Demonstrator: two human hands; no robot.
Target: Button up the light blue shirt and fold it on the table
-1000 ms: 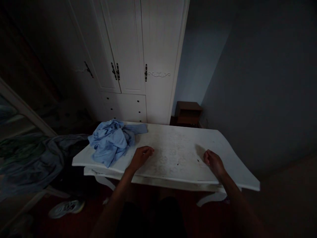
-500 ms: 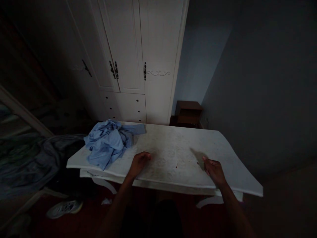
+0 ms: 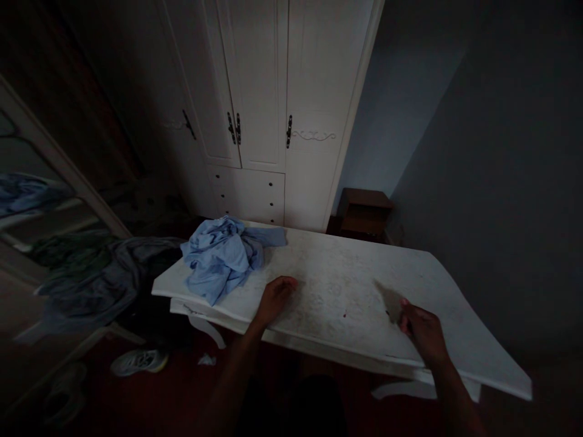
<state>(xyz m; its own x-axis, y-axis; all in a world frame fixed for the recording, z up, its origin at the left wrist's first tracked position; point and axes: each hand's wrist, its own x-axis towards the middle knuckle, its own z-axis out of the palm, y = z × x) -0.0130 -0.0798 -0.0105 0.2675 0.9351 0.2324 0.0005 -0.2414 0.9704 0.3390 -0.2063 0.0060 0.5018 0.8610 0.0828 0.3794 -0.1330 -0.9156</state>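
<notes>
Here, the left hand (image 3: pixel 276 297) and right hand (image 3: pixel 421 331) rest well apart near the white table's (image 3: pixel 328 273) front edge, both loosely open, gripping nothing. Below and left of them a shoe (image 3: pixel 139 361) lies on the floor. Just beyond the left hand sits a crumpled blue cloth (image 3: pixel 223 258), with grey clothes (image 3: pixel 91 279) farther left. Behind stand a brown nightstand (image 3: pixel 364 212) and a white wardrobe (image 3: pixel 273 91).

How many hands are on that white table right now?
2. The left hand lies by the front edge of the table, near the crumpled blue cloth; the right hand is at the same edge, farther right. No others show.
</notes>
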